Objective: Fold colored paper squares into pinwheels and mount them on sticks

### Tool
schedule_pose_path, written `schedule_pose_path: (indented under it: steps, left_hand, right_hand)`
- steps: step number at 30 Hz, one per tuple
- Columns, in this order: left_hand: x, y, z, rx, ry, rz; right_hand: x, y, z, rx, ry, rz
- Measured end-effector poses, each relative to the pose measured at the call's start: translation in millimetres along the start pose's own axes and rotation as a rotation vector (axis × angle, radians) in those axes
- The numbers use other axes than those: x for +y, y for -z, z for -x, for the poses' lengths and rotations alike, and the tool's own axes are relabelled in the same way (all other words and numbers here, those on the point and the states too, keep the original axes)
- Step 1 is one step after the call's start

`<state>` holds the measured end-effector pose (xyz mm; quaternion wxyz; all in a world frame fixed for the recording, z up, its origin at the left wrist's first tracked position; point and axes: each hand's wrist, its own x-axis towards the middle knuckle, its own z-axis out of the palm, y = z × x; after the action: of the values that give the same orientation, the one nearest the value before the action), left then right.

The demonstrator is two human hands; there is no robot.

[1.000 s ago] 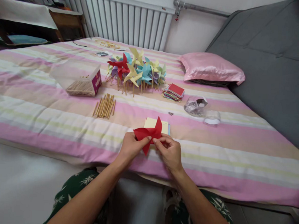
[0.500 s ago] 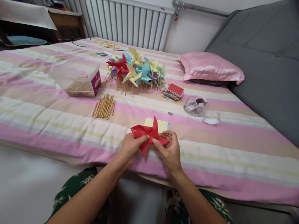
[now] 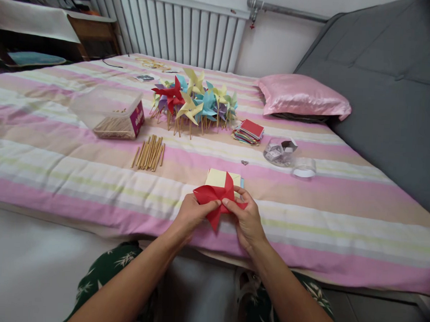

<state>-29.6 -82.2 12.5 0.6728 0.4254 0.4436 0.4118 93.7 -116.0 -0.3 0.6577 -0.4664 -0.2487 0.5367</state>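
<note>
Between my two hands is a red paper pinwheel (image 3: 215, 194), its points spread out and no stick visible on it. My left hand (image 3: 194, 212) grips it from the left, the thumb pressed near its middle. From the right my right hand (image 3: 246, 215) pinches it, thumb beside the left thumb and fingers behind the paper. Any pin at the centre is hidden by the thumbs. Just beyond the pinwheel, a stack of pale yellow paper squares (image 3: 221, 177) lies on the bed, partly covered by it.
Brown sticks (image 3: 150, 153) lie left, near a clear plastic box (image 3: 118, 127) of thin sticks. Finished pinwheels (image 3: 196, 102) stand bunched at centre. Rightward are coloured paper squares (image 3: 249, 131), tiny metal pieces (image 3: 244, 162), a clear container (image 3: 278, 152), a tape roll (image 3: 304, 168) and a pillow (image 3: 305, 96).
Both hands and the red pinwheel have shifted slightly right and toward me. My thumbs have come closer together at its middle.
</note>
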Motion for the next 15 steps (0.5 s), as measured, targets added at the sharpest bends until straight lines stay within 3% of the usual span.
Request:
schedule_pose_path:
  steps: [5, 15]
  left_hand:
    - [13.0, 10.1, 1.0, -0.148, 0.108, -0.018]
    - [17.3, 14.1, 3.2, -0.207, 0.191, -0.133]
  right_hand:
    - [-9.9, 9.5, -4.1, -0.094, -0.144, 0.023]
    - [-16.8, 17.2, -1.4, -0.289, -0.209, 0.235]
